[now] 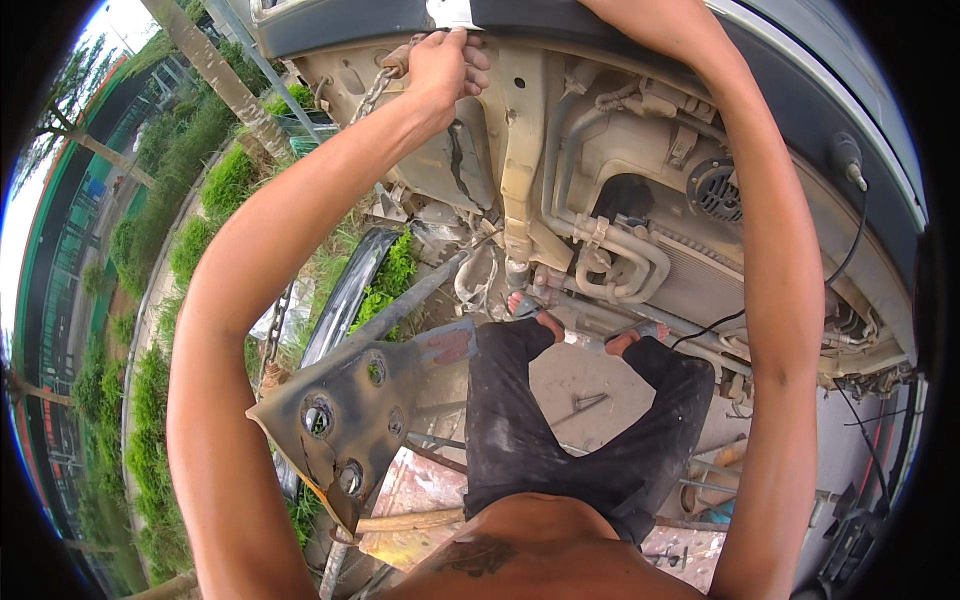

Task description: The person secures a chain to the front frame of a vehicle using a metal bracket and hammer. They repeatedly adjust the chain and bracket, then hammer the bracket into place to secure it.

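My left hand point(446, 68) is raised to the lower edge of the vehicle's dark body panel point(350, 28), beside a white patch point(450, 12). Its fingers are curled closed, and what they hold, if anything, is hidden. Right by the knuckles sits a rusty hook point(397, 60) at the upper end of a chain point(372, 97). The chain passes behind my left forearm and shows again lower down. My right arm point(765, 250) reaches up over the same panel; its hand lies beyond the top edge of the picture.
The vehicle's exposed underside point(520, 130) has bent pipes point(625, 265) and a round vented part point(714, 190). A bent metal plate with holes point(385, 425) and a long metal bar point(400, 305) stand left of my legs. A black cable point(850, 250) hangs at right. Shrubs point(150, 450) grow at left.
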{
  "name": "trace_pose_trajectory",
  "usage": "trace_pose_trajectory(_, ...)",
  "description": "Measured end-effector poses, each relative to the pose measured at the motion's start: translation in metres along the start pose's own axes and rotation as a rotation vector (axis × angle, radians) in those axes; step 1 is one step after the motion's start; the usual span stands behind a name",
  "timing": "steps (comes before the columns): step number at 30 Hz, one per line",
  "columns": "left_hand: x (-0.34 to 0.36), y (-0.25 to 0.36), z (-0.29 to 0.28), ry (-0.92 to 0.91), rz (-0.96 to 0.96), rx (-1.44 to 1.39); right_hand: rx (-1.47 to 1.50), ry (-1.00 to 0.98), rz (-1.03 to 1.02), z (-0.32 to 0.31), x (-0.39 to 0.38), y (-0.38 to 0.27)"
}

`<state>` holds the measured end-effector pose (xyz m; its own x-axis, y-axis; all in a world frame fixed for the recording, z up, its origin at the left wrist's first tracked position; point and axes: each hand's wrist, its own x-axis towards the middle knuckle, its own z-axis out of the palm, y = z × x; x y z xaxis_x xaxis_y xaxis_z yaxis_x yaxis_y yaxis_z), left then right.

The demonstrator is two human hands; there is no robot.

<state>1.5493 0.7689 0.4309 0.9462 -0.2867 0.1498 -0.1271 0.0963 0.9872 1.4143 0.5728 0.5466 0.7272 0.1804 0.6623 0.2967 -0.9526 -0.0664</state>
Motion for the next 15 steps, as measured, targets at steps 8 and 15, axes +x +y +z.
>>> trace_pose_trajectory(8,0.005,-0.039,-0.007,0.114,-0.078,0.157,0.005,-0.006,0.020,0.001,0.000,-0.007)
trace_pose_trajectory(15,-0.017,-0.013,0.015,0.085,0.049,-0.011,0.015,-0.033,0.045,0.003,-0.001,0.001)
